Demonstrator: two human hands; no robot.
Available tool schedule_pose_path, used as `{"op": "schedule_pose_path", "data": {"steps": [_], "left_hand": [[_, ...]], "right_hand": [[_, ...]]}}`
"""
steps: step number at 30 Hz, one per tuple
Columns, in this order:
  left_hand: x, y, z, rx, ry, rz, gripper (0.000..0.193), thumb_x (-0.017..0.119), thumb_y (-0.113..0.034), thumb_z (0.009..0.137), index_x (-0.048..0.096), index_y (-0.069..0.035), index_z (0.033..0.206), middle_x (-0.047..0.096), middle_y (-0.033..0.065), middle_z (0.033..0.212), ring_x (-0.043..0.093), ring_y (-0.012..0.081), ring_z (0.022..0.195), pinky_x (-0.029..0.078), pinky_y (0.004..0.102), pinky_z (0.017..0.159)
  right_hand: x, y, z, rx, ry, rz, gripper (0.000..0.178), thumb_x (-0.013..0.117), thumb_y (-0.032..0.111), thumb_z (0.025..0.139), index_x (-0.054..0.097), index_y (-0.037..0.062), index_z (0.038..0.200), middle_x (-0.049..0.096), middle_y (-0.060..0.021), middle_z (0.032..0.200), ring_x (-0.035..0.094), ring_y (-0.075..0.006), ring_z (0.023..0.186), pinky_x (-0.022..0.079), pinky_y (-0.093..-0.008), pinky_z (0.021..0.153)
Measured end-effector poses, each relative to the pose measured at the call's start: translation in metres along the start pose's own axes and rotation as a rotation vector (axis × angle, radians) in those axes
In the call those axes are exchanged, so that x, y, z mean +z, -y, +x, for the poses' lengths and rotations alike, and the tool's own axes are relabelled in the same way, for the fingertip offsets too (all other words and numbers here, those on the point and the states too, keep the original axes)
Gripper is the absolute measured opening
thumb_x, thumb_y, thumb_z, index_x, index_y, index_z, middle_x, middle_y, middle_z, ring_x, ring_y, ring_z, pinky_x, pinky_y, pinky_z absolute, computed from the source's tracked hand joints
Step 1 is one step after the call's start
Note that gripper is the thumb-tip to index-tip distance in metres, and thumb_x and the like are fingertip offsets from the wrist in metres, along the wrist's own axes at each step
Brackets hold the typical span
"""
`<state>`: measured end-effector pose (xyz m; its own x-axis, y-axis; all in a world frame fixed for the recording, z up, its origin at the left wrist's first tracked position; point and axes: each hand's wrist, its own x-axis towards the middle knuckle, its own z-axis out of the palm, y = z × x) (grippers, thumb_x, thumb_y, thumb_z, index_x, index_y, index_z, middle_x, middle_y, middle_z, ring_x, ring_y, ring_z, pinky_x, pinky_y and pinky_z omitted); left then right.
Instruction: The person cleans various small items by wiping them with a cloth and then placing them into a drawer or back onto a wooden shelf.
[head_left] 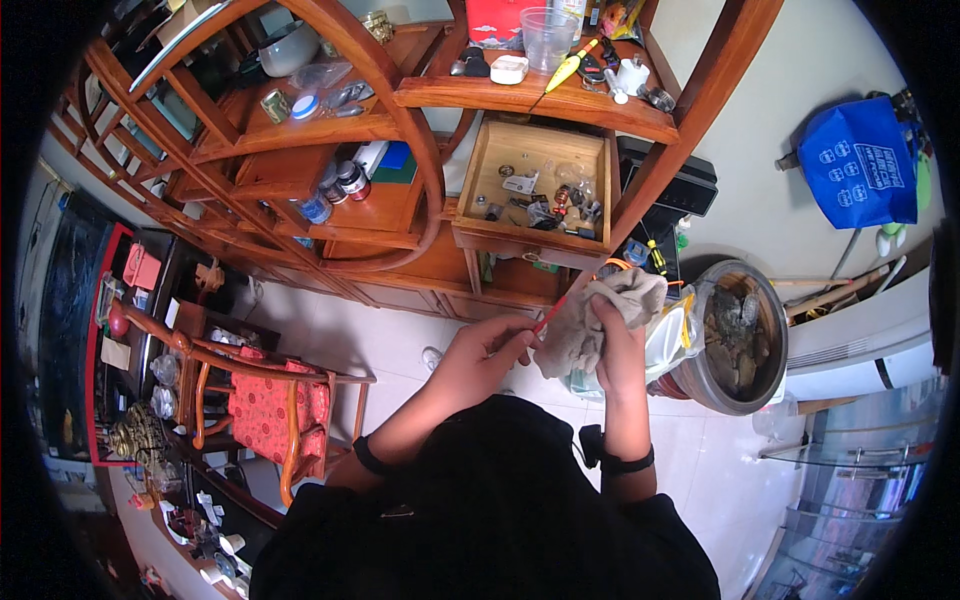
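Observation:
My left hand [488, 352] is closed in a pinch on a slim red stick [543, 324], whose far part runs behind a cloth. In my right hand [618, 345] is that crumpled grey cloth [632, 295], bunched against the stick, with my thumb pressed on it. Ahead of both hands a wooden drawer [532, 247] is pulled out of the shelf unit. Small metal and plastic pieces [562, 208] lie loose inside it. On the shelf above, a yellow fishing float [566, 70] leans with its thin stem over the edge.
A clear plastic cup [548, 40] and small white box [509, 69] share that shelf. Right of my hands stands a large round pot [742, 396] with stones. A blue bag [868, 165] hangs on the wall. At left is a wooden chair [345, 379] with a red cushion [270, 410].

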<state>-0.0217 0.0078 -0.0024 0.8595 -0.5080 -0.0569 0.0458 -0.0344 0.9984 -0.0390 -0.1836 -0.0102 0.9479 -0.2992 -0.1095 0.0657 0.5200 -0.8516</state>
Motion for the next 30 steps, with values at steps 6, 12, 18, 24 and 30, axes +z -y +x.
{"op": "schedule_pose_path", "data": {"steps": [6,12,18,24,30], "left_hand": [[0.002,0.004,0.007,0.038,0.026,-0.149,0.02,0.048,-0.011,0.099,0.059,0.001,0.111,0.065,0.0049,0.093,0.059,0.0095,0.077,0.047,0.0246,0.07],[0.013,0.002,0.012,-0.02,0.017,-0.155,0.017,0.051,-0.01,0.098,0.058,0.001,0.109,0.063,0.0037,0.088,0.059,0.0092,0.078,0.047,0.0238,0.069],[0.019,0.005,0.018,0.025,0.056,-0.011,0.017,0.053,-0.012,0.098,0.059,0.003,0.102,0.06,0.0031,0.083,0.055,0.0063,0.076,0.045,0.0222,0.069],[0.02,-0.004,0.021,-0.045,0.163,-0.054,0.017,0.049,-0.013,0.1,0.057,0.002,0.098,0.056,0.0021,0.079,0.051,0.0084,0.069,0.043,0.0237,0.065],[0.011,-0.004,0.023,-0.096,0.331,-0.275,0.019,0.049,-0.013,0.1,0.059,0.003,0.102,0.054,0.0011,0.075,0.048,0.0088,0.066,0.039,0.0238,0.061]], "right_hand": [[-0.007,-0.011,-0.009,0.13,0.05,0.236,0.037,0.049,-0.002,0.087,0.048,-0.0027,0.123,0.059,-0.0133,0.115,0.057,-0.0215,0.107,0.047,-0.0341,0.092],[0.007,-0.024,-0.014,-0.012,0.088,-0.186,0.028,0.06,0.0,0.09,0.051,-0.0003,0.117,0.062,-0.008,0.108,0.061,-0.0141,0.097,0.049,-0.0243,0.083],[-0.002,-0.033,-0.011,-0.064,0.034,-0.262,0.026,0.06,0.003,0.091,0.052,0.0,0.116,0.059,-0.0063,0.105,0.058,-0.012,0.094,0.048,-0.0246,0.079],[-0.008,-0.029,-0.005,-0.097,-0.008,-0.274,0.024,0.061,0.003,0.09,0.053,0.0006,0.113,0.058,-0.0049,0.103,0.057,-0.012,0.092,0.047,-0.0239,0.08],[-0.009,-0.016,-0.007,-0.107,-0.033,-0.181,0.027,0.064,0.001,0.088,0.054,-0.0007,0.113,0.059,-0.0052,0.106,0.057,-0.012,0.095,0.046,-0.0239,0.082]]}}
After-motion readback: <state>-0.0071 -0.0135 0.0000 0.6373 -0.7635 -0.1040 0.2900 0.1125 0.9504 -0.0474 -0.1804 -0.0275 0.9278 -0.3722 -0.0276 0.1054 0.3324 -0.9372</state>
